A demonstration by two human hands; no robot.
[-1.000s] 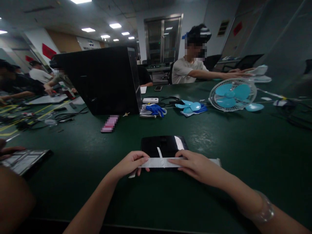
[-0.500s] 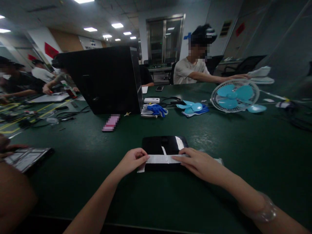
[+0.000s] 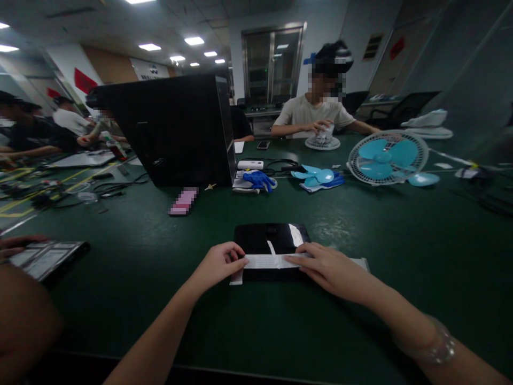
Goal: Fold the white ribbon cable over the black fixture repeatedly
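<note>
A flat black case (image 3: 256,233) lies on the green table, with a white patch at its upper right. Across it runs a white strip (image 3: 262,261) with faint lines; whether it is paper, tape or ribbon cable I cannot tell. My left hand (image 3: 224,263) pinches the strip near its left end, which hangs folded down at the case's front corner. My right hand (image 3: 326,267) lies over the right part, fingers stretched out, the index finger flat on the strip. A narrow white piece (image 3: 271,249) crosses the strip between the hands.
A large black computer tower (image 3: 172,133) stands behind. Near it are a pink phone (image 3: 184,201) and blue gloves (image 3: 258,181). Blue fan blades (image 3: 315,175) and a caged fan (image 3: 387,158) are further right. Across the table a person (image 3: 312,112) handles a white fan part; another person's arm (image 3: 24,315) is at left.
My hands have barely moved on the strip. Across the table, the person has brought one hand back over a round white fan part, which now stands in front of them.
</note>
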